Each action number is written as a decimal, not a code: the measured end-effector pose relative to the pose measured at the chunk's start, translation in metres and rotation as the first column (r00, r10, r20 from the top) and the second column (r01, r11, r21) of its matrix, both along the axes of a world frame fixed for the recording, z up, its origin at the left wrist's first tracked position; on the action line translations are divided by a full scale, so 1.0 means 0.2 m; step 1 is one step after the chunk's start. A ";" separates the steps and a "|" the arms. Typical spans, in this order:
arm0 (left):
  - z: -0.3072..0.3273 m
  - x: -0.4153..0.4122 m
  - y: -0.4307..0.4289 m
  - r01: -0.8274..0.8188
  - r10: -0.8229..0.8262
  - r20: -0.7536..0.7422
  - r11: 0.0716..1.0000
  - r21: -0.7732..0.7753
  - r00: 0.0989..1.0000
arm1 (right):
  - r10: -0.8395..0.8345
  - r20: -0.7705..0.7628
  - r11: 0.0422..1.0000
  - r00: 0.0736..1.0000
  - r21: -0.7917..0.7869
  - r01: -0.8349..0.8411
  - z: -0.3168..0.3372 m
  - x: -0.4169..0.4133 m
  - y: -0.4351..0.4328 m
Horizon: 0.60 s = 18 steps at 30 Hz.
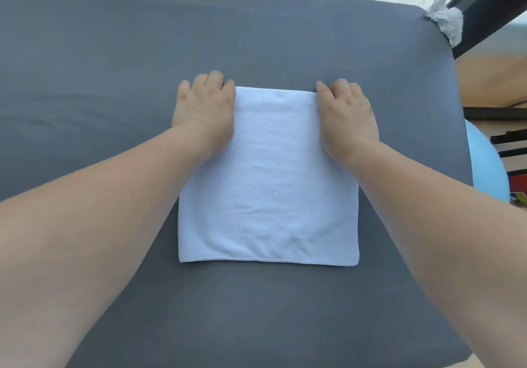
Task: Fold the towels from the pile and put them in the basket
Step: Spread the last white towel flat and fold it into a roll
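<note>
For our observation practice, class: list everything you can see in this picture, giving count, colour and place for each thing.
towel: one, white, folded flat, centre of the table cover
table cover: one, grey, fills most of the view
crumpled wad: one, white, table's far right corner
round object: one, light blue, beyond the right edge, partly hidden
floor: tan wood, right side
left hand: on the towel's far left corner, fingers curled
right hand: on the towel's far right corner, fingers curled
</note>
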<state>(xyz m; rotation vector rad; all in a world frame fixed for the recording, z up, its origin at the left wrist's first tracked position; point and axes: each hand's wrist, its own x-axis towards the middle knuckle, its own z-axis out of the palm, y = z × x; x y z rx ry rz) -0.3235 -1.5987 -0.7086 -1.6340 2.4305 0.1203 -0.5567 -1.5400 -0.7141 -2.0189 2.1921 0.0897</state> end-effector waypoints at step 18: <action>0.06 0.00 -0.01 0.031 -0.027 0.085 0.999 -0.036 0.996 | -0.001 -0.106 1.000 0.994 0.011 0.002 0.01 0.02 0.03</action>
